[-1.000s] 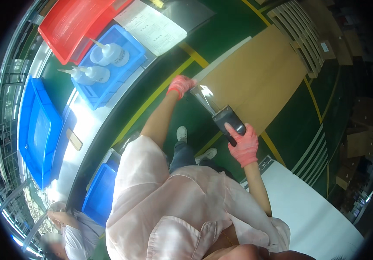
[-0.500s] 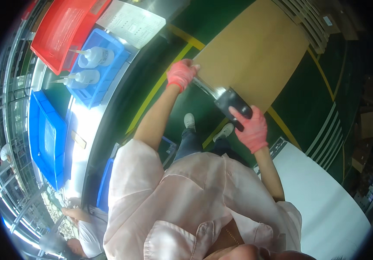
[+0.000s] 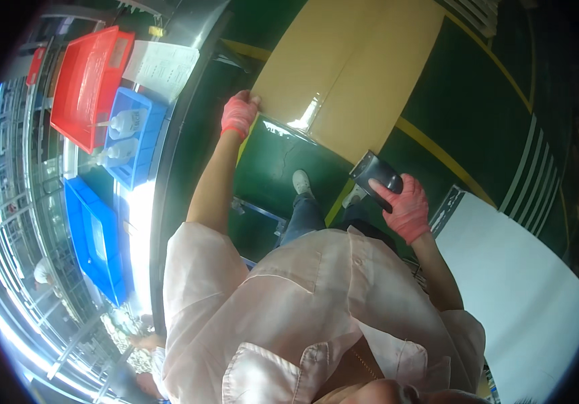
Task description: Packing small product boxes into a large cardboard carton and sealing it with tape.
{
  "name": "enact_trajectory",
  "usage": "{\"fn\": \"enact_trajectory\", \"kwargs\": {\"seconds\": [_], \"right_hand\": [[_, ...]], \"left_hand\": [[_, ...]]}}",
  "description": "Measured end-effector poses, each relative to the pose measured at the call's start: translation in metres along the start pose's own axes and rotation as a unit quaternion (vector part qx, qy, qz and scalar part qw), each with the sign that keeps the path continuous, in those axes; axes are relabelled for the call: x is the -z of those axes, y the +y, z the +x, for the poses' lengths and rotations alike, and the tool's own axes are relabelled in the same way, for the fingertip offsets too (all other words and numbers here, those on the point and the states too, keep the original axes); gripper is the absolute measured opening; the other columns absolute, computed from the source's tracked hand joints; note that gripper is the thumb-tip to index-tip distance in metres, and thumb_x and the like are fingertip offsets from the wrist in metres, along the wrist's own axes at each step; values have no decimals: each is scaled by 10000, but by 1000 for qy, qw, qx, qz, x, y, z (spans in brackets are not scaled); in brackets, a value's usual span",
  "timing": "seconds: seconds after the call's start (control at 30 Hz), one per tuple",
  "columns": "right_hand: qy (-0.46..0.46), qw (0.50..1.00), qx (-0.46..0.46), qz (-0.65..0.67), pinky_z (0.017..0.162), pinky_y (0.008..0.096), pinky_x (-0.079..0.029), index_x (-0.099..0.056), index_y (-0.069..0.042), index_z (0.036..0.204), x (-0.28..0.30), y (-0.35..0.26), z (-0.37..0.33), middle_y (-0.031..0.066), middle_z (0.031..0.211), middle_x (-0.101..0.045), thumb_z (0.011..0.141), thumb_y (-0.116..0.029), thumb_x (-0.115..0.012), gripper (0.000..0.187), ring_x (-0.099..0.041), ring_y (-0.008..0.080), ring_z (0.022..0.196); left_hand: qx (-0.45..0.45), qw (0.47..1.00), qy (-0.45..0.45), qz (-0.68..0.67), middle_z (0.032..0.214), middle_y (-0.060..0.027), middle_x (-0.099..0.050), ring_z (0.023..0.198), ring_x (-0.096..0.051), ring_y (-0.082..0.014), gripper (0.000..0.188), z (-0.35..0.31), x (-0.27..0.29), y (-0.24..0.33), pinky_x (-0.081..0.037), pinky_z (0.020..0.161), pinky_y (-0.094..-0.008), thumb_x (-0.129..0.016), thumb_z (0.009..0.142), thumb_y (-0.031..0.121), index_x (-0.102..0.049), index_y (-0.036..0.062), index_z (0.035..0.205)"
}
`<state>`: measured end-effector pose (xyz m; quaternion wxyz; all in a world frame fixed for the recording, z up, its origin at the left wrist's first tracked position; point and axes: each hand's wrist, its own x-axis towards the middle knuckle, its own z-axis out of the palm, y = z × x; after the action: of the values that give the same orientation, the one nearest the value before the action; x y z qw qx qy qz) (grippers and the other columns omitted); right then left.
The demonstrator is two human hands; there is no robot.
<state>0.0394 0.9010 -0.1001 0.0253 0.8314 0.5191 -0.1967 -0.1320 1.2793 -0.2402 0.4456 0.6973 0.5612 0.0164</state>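
Since the earlier frames both hands have drawn apart; the left hand now sits at the near left corner of the cardboard box, while the right hand has come away from the box edge and lower, carrying the black device with it. Left grip: gloved fingers curled over the box corner, touching the cardboard, closed narrowly on that edge; a strip of clear tape shines along the box seam just right of this grip. Right grip: wrapped round the lower end of the device, whose dark upper end sticks out up and to the left of the fingers, clear of the box. Both gloves are pink. Between the two grips lies green floor with a yellow line, and the person's shoes stand there, below the box. Well left of the left grip a tabletop carries a red tray, a blue bin holding two clear bottles, a white sheet, and another blue bin nearer the body. Right of and below the right grip lies a white panel.
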Motion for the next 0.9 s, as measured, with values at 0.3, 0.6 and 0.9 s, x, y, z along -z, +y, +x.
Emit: {"fn": "enact_trajectory", "kwargs": {"seconds": [0.3,0.6,0.9], "right_hand": [[7,1000,17,9,931,416,-397,-481,-459,1276,-8,0,3,151,1190,-410,666,-236,-733,697,-441,324,1093],[9,998,29,63,873,410,-422,-550,-420,1211,-66,78,-25,123,1071,-439,694,-171,-692,591,-476,322,1007],[-167,981,7,97,955,407,-410,-502,-452,1260,-46,62,20,142,1177,-444,696,-184,-690,652,-466,337,1128]], "left_hand": [[-299,880,76,360,1499,-175,-192,1393,-149,-360,638,-93,-123,101,-99,1096,-587,-354,904,418,-278,59,1425],[-324,843,143,406,1478,-205,-199,1370,-166,-389,656,-90,-119,106,-87,1069,-620,-384,894,439,-296,40,1407],[-187,909,27,372,1458,-267,-181,1372,-144,-423,856,-194,-181,141,-140,1078,-594,-609,781,420,-237,-45,1396]]}}
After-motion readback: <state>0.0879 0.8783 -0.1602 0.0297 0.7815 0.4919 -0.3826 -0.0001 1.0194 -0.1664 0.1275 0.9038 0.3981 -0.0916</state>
